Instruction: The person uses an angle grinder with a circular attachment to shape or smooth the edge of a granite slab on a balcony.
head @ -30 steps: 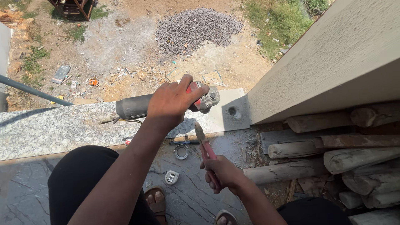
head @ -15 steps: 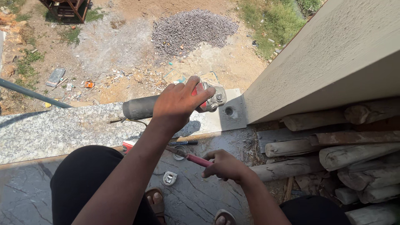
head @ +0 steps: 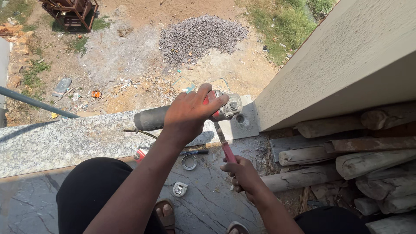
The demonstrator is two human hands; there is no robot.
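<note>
On the granite ledge high above the yard, I had my left hand (head: 190,113) wrapped around the head of the angle grinder (head: 182,115), fingers closed over its red guard and grey gear housing, the dark body lying along the stone to the left. My right hand (head: 243,175) was closed around the red handle of a wrench (head: 223,143), whose metal end reached up to the underside of the grinder's head, just beside the spindle. A metal ring (head: 189,162) and a black marker (head: 195,152) lay on the dark slab (head: 208,203) below, near a small square fitting (head: 179,189). Rough wooden poles (head: 346,160) were stacked to my right under the plastered wall (head: 346,65).

As I judged it, doing this well meant seating the wrench fully before turning, holding the grinder's head hard against the ledge so it could not twist, and keeping my fingers off the spindle. I also thought the loose parts should stay away from the edge.
</note>
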